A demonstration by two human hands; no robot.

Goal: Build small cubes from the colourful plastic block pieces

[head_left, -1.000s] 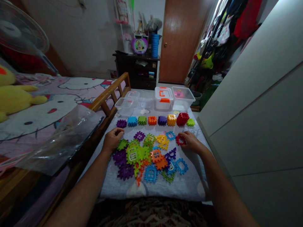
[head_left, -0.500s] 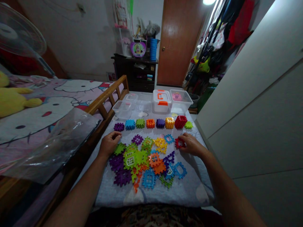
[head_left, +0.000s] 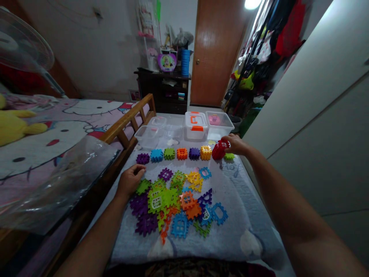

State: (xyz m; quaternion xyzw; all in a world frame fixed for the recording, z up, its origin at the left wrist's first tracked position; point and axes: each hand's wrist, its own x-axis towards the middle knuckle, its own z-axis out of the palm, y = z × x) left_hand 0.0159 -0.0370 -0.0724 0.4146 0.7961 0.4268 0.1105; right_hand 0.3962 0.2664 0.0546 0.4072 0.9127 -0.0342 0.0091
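Note:
My right hand [head_left: 236,145] grips a red toothed building tile [head_left: 223,144] at the top of the red stack [head_left: 217,152]. Part of the stack is hidden behind the held tile and fingers. A lime-green tile [head_left: 229,157] lies just under that hand. My left hand [head_left: 130,180] rests at the left of the table, loosely curled, with a gap between thumb and fingers and nothing visible in it. It is nearest the loose green tile [head_left: 143,187] and the purple stack [head_left: 142,158]. Mixed loose tiles, including a blue window tile [head_left: 180,225], lie overlapped in front of me.
A row holds blue [head_left: 157,155], green [head_left: 169,154], orange [head_left: 182,154], violet [head_left: 194,153] and yellow [head_left: 205,152] stacks. Behind stand a lidded box [head_left: 195,131] with orange clips and clear bins [head_left: 217,132]. A wooden bed rail [head_left: 127,119] borders the left, a cabinet [head_left: 311,127] the right.
My right hand has lifted the red tile from the cloth and carried it away from me to the red stack. My left hand has stayed about where it was.

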